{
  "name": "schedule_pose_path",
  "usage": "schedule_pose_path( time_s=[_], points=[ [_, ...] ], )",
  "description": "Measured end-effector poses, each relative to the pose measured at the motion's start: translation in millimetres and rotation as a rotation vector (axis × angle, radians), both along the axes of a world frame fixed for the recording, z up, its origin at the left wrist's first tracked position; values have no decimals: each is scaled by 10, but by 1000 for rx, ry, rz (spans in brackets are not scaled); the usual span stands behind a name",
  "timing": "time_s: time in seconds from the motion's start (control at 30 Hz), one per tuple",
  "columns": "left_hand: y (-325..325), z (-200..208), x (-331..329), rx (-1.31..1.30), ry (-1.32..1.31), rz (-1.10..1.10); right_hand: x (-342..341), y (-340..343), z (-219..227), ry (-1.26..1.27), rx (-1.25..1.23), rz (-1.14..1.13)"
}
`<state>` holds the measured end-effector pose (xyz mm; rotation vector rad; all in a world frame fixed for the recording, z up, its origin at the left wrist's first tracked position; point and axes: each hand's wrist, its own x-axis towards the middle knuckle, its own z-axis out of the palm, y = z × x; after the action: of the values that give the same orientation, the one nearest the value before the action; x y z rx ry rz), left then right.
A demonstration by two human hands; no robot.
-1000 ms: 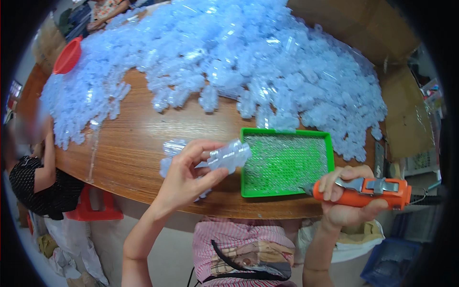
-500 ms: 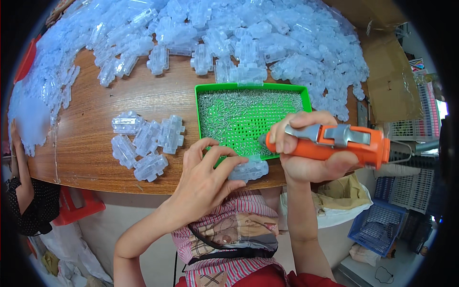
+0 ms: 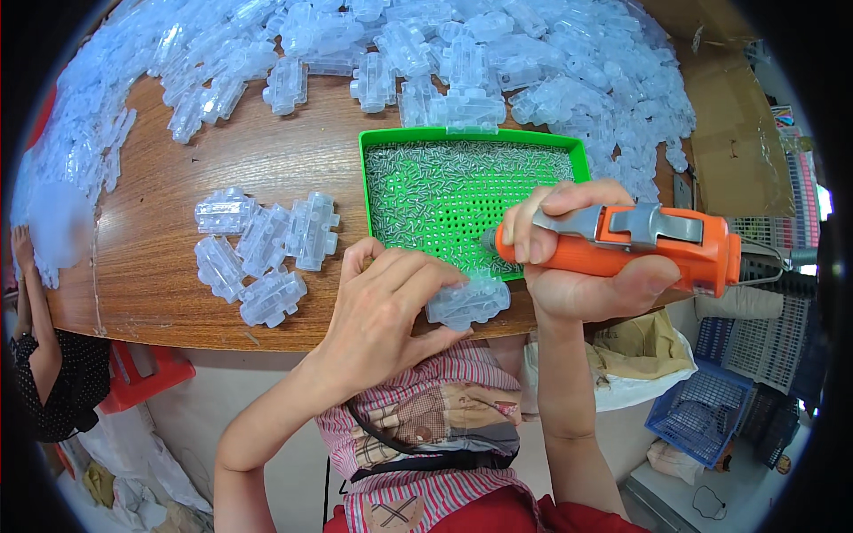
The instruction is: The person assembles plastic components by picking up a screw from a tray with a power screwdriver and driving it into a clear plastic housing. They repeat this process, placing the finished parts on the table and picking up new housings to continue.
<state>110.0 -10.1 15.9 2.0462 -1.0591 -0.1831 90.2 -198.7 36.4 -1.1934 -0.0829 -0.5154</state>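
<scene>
My right hand (image 3: 577,258) is wrapped round an orange electric screwdriver (image 3: 640,244) with a metal lever on top. Its dark tip points left, over the right part of a green tray (image 3: 362,178) full of small silver screws (image 3: 400,169). At the table's near edge, a clear plastic casing (image 3: 468,304) lies just below the tray's front rim. My left hand (image 3: 382,306) pinches the left end of that casing between thumb and forefinger, its other fingers curled beside the tray's corner.
Several similar clear casings (image 3: 264,240) lie grouped on the wooden table (image 3: 151,266) at left. A large heap of them (image 3: 498,53) covers the far side. A cardboard sheet (image 3: 742,124) stands at right; a blue crate (image 3: 697,413) sits below. Another person's arm (image 3: 35,302) shows far left.
The tray and table items appear slightly higher in view. My left fingers have drawn closer together at the casing; the screwdriver stays over the tray.
</scene>
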Motion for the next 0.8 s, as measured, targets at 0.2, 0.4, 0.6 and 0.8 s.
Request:
schedule_pose_path(
  time_s=[0.2, 0.4, 0.6, 0.8],
  points=[
    [8, -49, -5, -62, 4, 6, -24, 51, 6, -8, -37, -12],
    [8, -112, -23, -149, 33, 20, -227, -11, 376, -192, -146, 84],
    [27, -142, -19, -181, 31, 13, -473, 144, 627, -265, -270, 175],
    [6, -171, -16, -206, 42, 7, -465, 150, 551, -226, -338, 147]
  ],
)
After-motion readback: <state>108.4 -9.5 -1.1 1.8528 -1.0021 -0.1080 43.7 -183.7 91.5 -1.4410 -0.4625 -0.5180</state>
